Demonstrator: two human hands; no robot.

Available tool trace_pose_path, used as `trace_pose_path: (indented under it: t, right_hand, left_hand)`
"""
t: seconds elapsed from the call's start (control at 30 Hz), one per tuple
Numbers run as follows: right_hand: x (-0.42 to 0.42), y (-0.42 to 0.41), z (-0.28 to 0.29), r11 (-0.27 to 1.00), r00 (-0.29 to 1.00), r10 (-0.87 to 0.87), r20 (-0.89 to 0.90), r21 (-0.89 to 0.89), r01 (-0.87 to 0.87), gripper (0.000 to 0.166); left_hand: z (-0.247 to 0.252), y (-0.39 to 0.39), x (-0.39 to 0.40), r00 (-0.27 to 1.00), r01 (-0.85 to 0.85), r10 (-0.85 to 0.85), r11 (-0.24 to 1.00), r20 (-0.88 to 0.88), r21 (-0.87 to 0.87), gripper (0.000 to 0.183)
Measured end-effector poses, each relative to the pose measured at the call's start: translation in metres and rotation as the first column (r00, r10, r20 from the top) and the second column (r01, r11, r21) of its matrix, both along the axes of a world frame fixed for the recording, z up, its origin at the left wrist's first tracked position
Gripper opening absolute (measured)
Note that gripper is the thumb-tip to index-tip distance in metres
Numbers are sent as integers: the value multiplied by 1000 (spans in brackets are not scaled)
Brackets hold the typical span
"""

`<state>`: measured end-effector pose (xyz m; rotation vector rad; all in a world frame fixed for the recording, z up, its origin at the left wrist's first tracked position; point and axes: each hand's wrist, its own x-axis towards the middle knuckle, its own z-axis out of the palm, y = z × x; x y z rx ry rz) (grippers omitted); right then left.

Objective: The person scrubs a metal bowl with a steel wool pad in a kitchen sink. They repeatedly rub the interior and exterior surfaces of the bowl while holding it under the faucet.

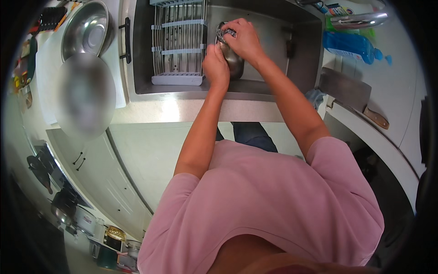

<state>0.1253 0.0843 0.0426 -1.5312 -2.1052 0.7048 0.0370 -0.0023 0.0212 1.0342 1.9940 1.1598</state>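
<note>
Inside the stainless steel sink [270, 20], my right hand [246, 39] pinches a steel wool scrubber [226, 31] against the upper end of a rounded metal vessel [236, 65]. My left hand [217, 65] grips the same vessel at its left side, thumb pointing up towards the scrubber. The two hands cover much of the vessel, so its exact kind cannot be told. Just left of my left hand stands a metal-barred dish rack [178, 37] with pale blue-grey plastic strips and base.
A steel bowl [85, 32] rests tilted on the left counter, above a blurred oval patch. Right of the sink lie a blue liquid bottle [349, 46] and a cleaver [345, 87] with a wooden handle. The chrome faucet [359, 20] is at the upper right.
</note>
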Motion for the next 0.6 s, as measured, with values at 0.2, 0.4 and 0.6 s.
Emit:
trace_pose_path:
  t: [0.2,0.4,0.6]
  right_hand:
    - [4,-26,24,999,997,-44,58,-18,45,21]
    - [6,2,9,981,985,-108,138,-148,128,21]
    - [34,62,-18,831,893,-274,357,-379,407,21]
  left_hand:
    - [-1,-9,10,988,86,-95,993,-123,-76,30]
    - [-4,-3,6,972,169,-173,985,-157,-44,30]
    - [-6,-3,18,948,230,-241,970,-205,-78,28]
